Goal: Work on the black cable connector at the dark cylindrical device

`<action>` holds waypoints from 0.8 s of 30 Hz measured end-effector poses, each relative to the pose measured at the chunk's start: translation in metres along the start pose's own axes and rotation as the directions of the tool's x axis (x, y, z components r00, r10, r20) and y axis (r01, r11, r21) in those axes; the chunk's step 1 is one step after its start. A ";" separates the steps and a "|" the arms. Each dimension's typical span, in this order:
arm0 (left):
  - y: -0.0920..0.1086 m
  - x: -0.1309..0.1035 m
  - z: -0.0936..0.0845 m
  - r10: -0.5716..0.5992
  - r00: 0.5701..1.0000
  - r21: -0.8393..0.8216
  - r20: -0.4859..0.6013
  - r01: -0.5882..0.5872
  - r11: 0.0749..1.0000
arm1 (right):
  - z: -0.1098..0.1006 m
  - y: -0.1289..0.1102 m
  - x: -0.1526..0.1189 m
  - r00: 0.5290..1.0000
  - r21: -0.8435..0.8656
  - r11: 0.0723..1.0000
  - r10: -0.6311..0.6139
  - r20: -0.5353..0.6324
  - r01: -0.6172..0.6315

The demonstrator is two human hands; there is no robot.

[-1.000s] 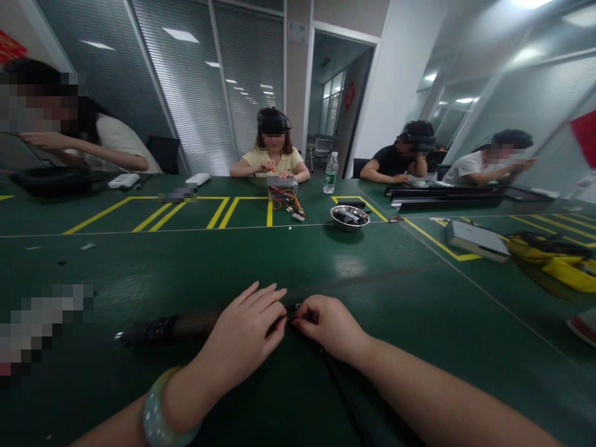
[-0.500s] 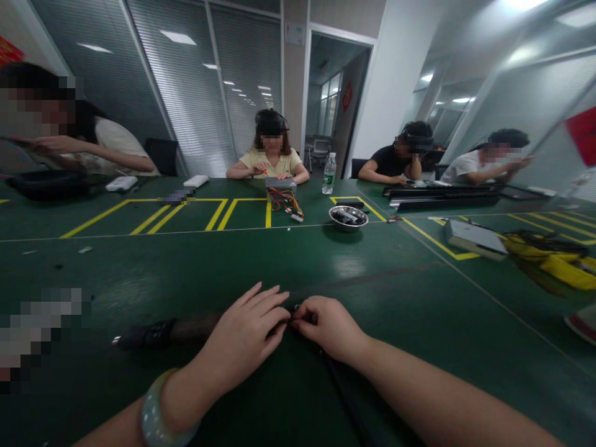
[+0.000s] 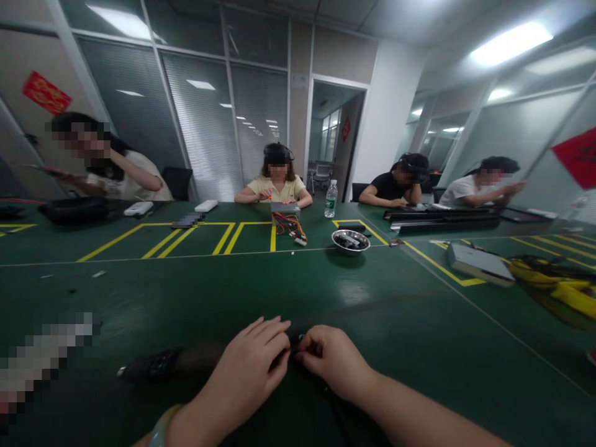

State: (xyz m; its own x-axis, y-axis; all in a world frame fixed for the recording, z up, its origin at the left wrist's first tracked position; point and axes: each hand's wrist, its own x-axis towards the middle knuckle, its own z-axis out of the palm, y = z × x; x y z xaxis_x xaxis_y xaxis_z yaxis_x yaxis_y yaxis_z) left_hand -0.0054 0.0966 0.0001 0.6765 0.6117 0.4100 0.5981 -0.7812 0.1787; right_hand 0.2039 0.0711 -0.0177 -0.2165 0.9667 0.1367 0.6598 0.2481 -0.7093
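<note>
In the middle near part of the table, my left hand [image 3: 256,354] and my right hand [image 3: 331,359] come close together. Each has thumb and fingers pinched at a small dark piece [image 3: 295,343] between them, too small and dim to name. A dark cylindrical object [image 3: 156,365] with a shiny metal tip lies to the left, its right end hidden behind my left hand. Below my right hand, a dark strip like a cable [image 3: 336,406] runs toward the near edge, hard to make out.
Across the green table [image 3: 223,292] stand a metal bowl [image 3: 351,249] of small dark parts, a water bottle [image 3: 331,200] and a grey box [image 3: 285,211] with coloured wires at a co-worker's hands. Silver box [image 3: 479,263] and yellow-black bundle [image 3: 563,282] lie right. Other people sit around.
The view has tilted upward, so the table and my hands appear lower. My hands keep the same pinching pose. At far left, a co-worker has raised one hand to the head.
</note>
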 end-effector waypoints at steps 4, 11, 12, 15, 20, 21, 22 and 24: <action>-0.001 -0.001 0.002 -0.024 0.999 -0.046 -0.027 0.023 0.999 | 0.002 0.002 0.001 1.000 0.013 1.000 0.008 -0.013 -0.008; 0.002 -0.001 0.002 -0.065 0.995 -0.066 -0.075 0.060 0.996 | 0.005 0.004 0.000 0.999 0.033 0.999 0.021 -0.028 -0.020; 0.002 -0.001 0.001 -0.073 0.995 -0.070 -0.073 0.067 0.995 | 0.005 0.004 0.000 0.999 0.032 0.999 0.024 -0.029 -0.023; 0.000 0.000 0.001 -0.103 0.993 -0.082 -0.054 0.098 0.992 | 0.003 0.003 0.000 0.999 0.031 0.999 0.019 -0.028 -0.018; -0.001 -0.002 0.001 -0.009 0.999 -0.094 -0.034 0.005 0.996 | 0.003 0.001 0.000 1.000 0.042 0.999 0.004 -0.030 -0.003; -0.001 -0.002 0.001 0.012 1.000 -0.090 -0.028 -0.015 0.996 | 0.003 0.001 0.000 0.999 0.045 0.999 0.003 -0.032 -0.001; 0.000 -0.002 0.001 0.026 0.999 -0.084 -0.023 -0.028 0.996 | 0.003 0.001 0.000 0.999 0.050 0.999 0.001 -0.032 0.001; 0.001 -0.002 0.001 0.038 0.999 -0.074 -0.019 -0.039 0.996 | 0.003 0.002 0.000 0.999 0.063 0.998 -0.001 -0.034 0.003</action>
State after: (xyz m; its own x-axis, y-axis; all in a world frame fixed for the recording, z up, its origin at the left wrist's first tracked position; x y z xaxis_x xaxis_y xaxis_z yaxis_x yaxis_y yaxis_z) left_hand -0.0060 0.0950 -0.0015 0.6905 0.5794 0.4330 0.5378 -0.8116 0.2283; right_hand 0.2028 0.0708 -0.0211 -0.1928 0.9680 0.1604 0.6123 0.2464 -0.7513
